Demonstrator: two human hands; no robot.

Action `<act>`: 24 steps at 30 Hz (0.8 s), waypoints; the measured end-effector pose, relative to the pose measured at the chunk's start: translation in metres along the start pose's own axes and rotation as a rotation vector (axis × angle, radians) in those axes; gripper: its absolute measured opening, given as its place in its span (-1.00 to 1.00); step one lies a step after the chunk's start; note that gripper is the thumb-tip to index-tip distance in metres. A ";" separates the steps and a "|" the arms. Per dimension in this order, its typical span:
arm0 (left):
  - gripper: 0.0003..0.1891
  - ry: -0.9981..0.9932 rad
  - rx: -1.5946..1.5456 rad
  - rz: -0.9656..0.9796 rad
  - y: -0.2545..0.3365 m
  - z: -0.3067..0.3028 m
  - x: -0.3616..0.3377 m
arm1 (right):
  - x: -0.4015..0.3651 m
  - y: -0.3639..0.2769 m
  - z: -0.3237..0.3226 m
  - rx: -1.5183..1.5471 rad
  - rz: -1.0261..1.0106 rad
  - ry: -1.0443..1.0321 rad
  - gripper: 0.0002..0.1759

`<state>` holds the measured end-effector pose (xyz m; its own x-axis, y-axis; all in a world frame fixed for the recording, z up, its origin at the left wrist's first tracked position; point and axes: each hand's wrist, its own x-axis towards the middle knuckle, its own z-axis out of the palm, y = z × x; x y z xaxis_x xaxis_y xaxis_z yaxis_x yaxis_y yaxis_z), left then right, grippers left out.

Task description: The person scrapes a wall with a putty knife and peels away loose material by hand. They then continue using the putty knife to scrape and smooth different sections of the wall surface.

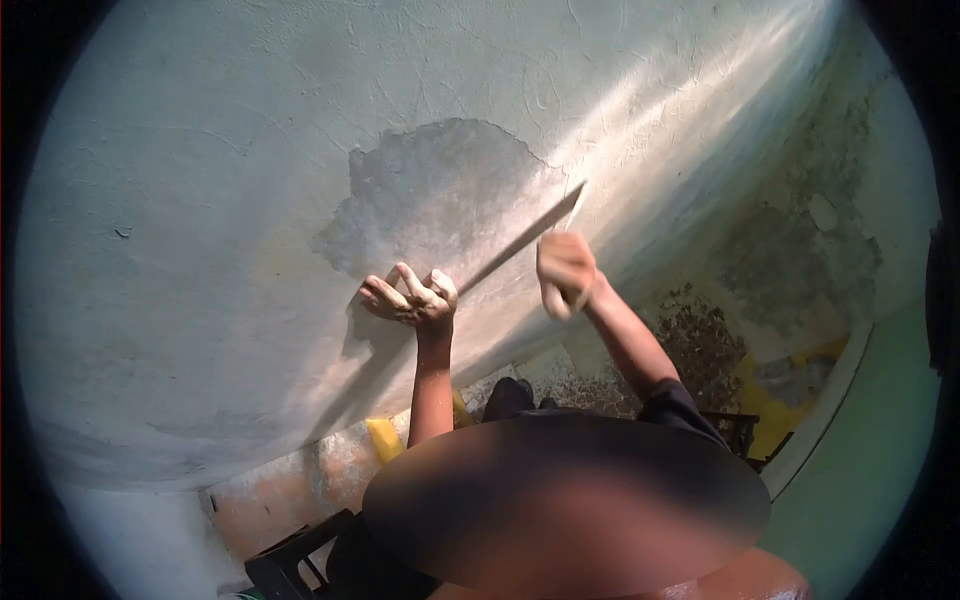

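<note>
My left hand (412,298) rests against the wall with its fingers spread and partly bent, just below a grey bare patch (440,190) where the paint has come off. To the right of it, my right hand (567,270) is closed in a fist, slightly blurred by motion. From the top of that fist a thin, pale, flat tool (576,208) sticks up toward the wall; its edge-on view hides its exact kind. A long dark shadow runs down the wall from near the tool's tip toward my left hand.
The pale wall (200,220) is cracked and rough. Below are worn floor tiles (270,500), a dark crumbled area (700,335) and a yellow patch (790,395). A black frame-like object (295,555) stands at lower left. A green surface (850,470) lies at right.
</note>
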<state>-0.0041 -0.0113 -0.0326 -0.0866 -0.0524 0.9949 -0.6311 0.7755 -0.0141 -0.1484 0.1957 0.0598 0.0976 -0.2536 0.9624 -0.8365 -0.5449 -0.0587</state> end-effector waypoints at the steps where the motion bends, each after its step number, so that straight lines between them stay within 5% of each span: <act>1: -0.41 -0.031 -0.016 -0.016 0.003 -0.002 -0.001 | -0.001 0.010 -0.004 -0.094 0.044 -0.034 -0.77; 5: -0.38 0.041 0.021 0.010 0.001 0.008 -0.004 | 0.028 -0.039 -0.002 0.014 -0.162 0.151 -0.73; 7: -0.38 0.014 0.013 0.008 -0.003 0.005 -0.001 | 0.005 -0.020 0.003 0.079 0.037 0.140 -0.82; 11: -0.38 0.011 0.008 -0.002 -0.002 0.009 -0.008 | 0.023 -0.035 0.000 0.189 -0.139 0.139 -0.79; 13: -0.38 0.044 0.029 0.022 -0.002 0.010 -0.002 | 0.018 -0.028 0.001 0.072 -0.005 0.076 -0.74; 15: -0.39 0.020 -0.010 -0.013 0.000 0.006 -0.004 | 0.016 -0.013 0.012 0.034 -0.097 -0.036 -0.71; 19: -0.36 0.058 0.007 0.000 0.001 0.010 -0.002 | 0.014 -0.024 0.003 0.149 -0.056 0.077 -0.74; 21: -0.40 0.009 -0.027 -0.024 0.001 0.005 -0.004 | 0.019 -0.010 0.010 -0.028 -0.121 -0.107 -0.75; 24: -0.43 0.017 -0.031 -0.013 -0.002 0.009 -0.006 | 0.028 -0.024 0.006 0.092 -0.045 0.065 -0.75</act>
<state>-0.0091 -0.0181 -0.0398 -0.0652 -0.0525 0.9965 -0.6080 0.7939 0.0020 -0.1219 0.1967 0.0865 0.0965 -0.1763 0.9796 -0.7785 -0.6266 -0.0360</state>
